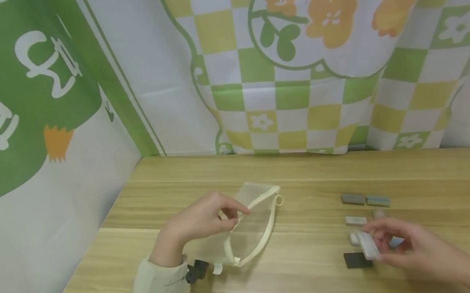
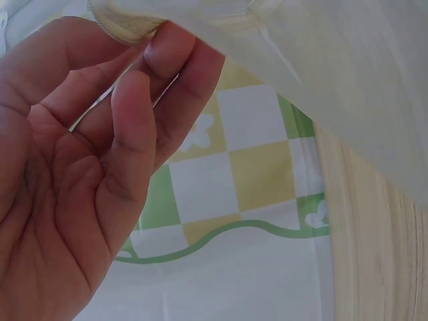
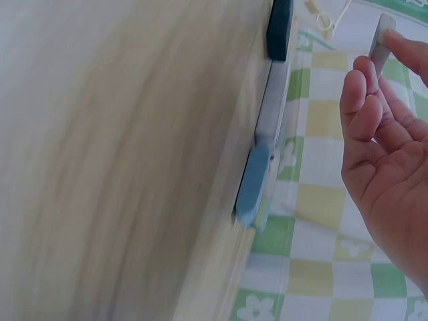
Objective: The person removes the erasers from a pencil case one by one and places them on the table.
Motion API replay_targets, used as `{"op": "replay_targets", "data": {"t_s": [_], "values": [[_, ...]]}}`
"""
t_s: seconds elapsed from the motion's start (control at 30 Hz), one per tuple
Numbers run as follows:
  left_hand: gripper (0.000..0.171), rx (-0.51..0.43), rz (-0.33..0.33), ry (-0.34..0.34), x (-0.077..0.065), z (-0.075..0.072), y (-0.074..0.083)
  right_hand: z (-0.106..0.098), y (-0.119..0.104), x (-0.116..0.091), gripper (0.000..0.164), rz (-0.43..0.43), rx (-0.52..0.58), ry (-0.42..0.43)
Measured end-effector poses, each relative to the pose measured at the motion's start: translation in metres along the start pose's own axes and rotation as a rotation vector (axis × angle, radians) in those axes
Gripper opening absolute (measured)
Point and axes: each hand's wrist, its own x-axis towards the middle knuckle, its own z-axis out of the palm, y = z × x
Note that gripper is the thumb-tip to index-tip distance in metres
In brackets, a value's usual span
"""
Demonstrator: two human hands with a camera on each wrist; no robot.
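A pale, see-through zip pouch (image 1: 253,193) lies on the table with its mouth spread apart. My left hand (image 1: 202,217) holds the pouch's upper edge; in the left wrist view its fingers meet the zipper edge (image 2: 130,27). To the right, my right hand (image 1: 409,244) pinches a small whitish-grey block (image 1: 369,246) between thumb and fingers. The right wrist view shows this thin block (image 3: 382,41) at the fingertips, raised off the table. Beneath the hand are a black flat block (image 1: 356,260) and a blue one (image 1: 396,241), partly hidden.
Behind the right hand sit a dark grey block (image 1: 353,199), a blue-grey block (image 1: 377,201) and a light grey block (image 1: 355,220). A small black device (image 1: 197,270) is at the left wrist. Patterned curtains (image 1: 275,110) hang along the wooden table's (image 1: 319,285) back and left edges.
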Motion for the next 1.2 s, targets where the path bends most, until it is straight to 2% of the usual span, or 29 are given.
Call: {"op": "replay_targets", "data": {"t_s": [0.23,0.4,0.63,0.93,1.07,1.2], "values": [[0.033,0.010,0.003,0.006,-0.002,-0.001,0.001,-0.006,0.011,-0.012,0.051,-0.039,-0.038,0.006],[0.033,0.006,0.003,-0.003,-0.001,0.000,0.001,-0.011,0.014,-0.017,0.048,-0.014,-0.050,-0.007],[0.032,0.023,0.016,-0.012,0.001,0.003,0.003,-0.012,0.017,-0.022,0.044,0.038,-0.044,-0.055],[0.032,0.030,0.019,-0.019,0.003,0.003,0.005,-0.012,0.023,-0.025,0.040,0.006,0.016,-0.124],[0.033,0.023,0.013,-0.020,0.002,0.003,0.006,-0.012,0.025,-0.025,0.039,0.000,-0.013,-0.137],[0.034,0.017,0.010,-0.017,0.002,0.003,0.006,-0.013,0.027,-0.025,0.036,0.028,-0.030,-0.164]]}}
